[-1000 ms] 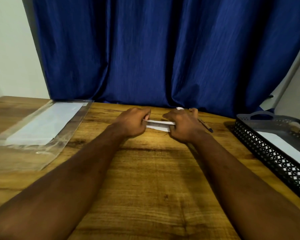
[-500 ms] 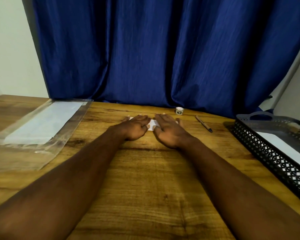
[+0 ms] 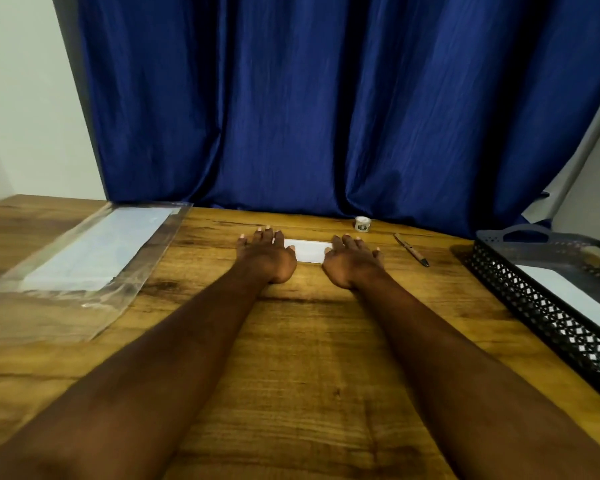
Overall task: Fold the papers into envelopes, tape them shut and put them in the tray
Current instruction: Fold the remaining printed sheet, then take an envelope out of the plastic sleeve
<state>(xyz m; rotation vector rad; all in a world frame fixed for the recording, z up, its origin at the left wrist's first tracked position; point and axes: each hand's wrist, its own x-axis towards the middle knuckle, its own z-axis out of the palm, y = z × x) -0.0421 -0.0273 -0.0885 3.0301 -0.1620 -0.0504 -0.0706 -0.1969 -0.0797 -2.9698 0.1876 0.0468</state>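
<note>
Both hands have slid apart along the folded paper (image 3: 307,250), baring its white middle; left hand (image 3: 265,258) lies on its left end, right hand (image 3: 352,263) on its right end, fingers straight and spread, pressing down, gripping nothing; paper flat on the table (image 3: 309,341); tape roll (image 3: 362,224) just beyond the paper's right end; pen (image 3: 411,249) right of the paper; black tray (image 3: 541,306) well right of it; clear sleeve of sheets (image 3: 84,258) well left.

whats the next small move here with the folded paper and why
Probably lift the right hand and reach for the small white tape roll just beyond it. Both hands lie flat on the ends of the folded white paper strip, which shows no tape; the left hand can hold it down.
</note>
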